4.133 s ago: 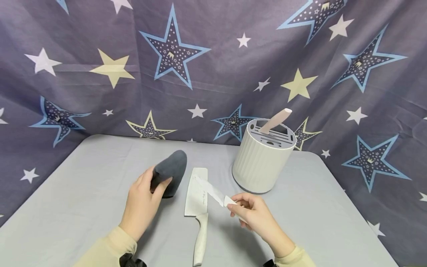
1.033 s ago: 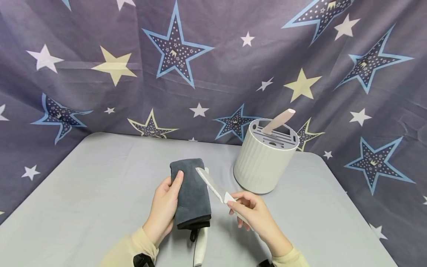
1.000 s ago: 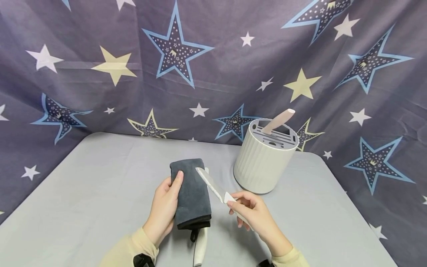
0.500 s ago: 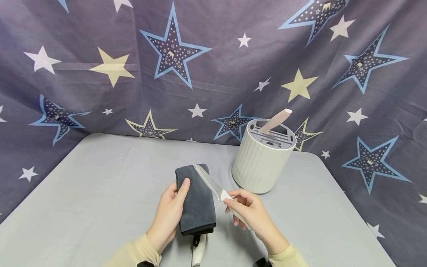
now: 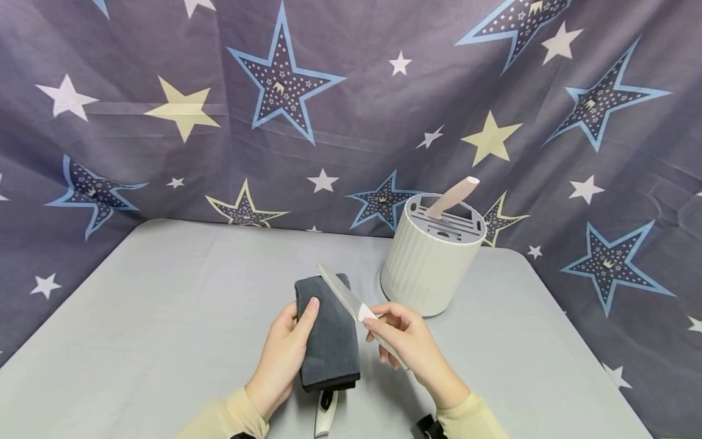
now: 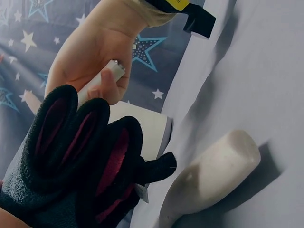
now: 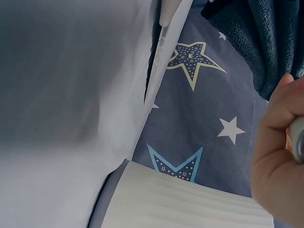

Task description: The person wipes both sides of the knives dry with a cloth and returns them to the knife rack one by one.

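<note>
My left hand [image 5: 282, 353] grips a folded dark grey towel [image 5: 329, 341], thumb lying on its upper face. Black edging and folded layers of the towel show in the left wrist view. In my right hand [image 5: 406, 341] is a small knife with a white handle [image 5: 388, 349]; thumb and fingers pinch it near the blade. Its blade [image 5: 341, 294] slants up and left across the towel's top right part; whether it touches cannot be told. Below the towel lies a cleaver, its pale handle [image 6: 213, 175] on the table and most of its blade hidden in the head view.
A cream ribbed knife block [image 5: 430, 268] stands at the back right of the grey table [image 5: 164, 317]. One pinkish knife handle [image 5: 452, 198] sticks out of its slotted top. A star-patterned curtain [image 5: 351, 110] hangs behind the table.
The towel has turned from upright on the left to lying over the cleaver, shifting right with my left hand. The small knife's blade has come over the towel, and my right hand moved slightly left.
</note>
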Tool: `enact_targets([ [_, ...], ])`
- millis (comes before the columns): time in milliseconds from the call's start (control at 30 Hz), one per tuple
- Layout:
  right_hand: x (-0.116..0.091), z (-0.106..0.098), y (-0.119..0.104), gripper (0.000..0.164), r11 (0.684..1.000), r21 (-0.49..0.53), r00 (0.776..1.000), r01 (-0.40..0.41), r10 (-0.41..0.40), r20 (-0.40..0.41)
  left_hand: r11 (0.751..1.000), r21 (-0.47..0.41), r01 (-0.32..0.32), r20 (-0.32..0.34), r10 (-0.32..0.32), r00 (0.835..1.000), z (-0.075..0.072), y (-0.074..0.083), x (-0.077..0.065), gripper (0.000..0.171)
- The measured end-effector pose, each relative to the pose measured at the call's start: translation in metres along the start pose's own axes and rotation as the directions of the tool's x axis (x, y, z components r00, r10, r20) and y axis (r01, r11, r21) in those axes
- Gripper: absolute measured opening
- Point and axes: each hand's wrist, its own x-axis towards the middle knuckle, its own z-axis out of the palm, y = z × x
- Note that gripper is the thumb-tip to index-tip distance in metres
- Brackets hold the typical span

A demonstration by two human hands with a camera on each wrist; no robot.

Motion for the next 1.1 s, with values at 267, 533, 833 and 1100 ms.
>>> enact_targets([
  [267, 0.004, 0.002, -0.004, 0.031, 1.000, -0.006, 1.000, 0.016, -0.016, 0.012, 1.000, 0.017, -0.009, 0.027, 0.009, 1.000, 0.004, -0.005, -0.002, 0.057],
  [533, 0.007, 0.004, -0.001, 0.030, 1.000, 0.010, 0.999, 0.026, -0.026, 0.018, 1.000, 0.012, -0.005, 0.011, 0.005, 1.000, 0.003, -0.007, -0.001, 0.053],
  [833, 0.005, 0.004, 0.002, 0.031, 1.000, 0.006, 1.000, -0.007, 0.007, 0.009, 1.000, -0.013, 0.015, -0.012, -0.015, 1.000, -0.001, -0.005, 0.001, 0.059],
  [1100, 0.002, 0.002, 0.004, 0.034, 1.000, -0.009, 1.000, -0.008, 0.008, 0.020, 1.000, -0.013, 0.002, -0.042, -0.003, 0.999, -0.008, -0.002, 0.005, 0.057],
])
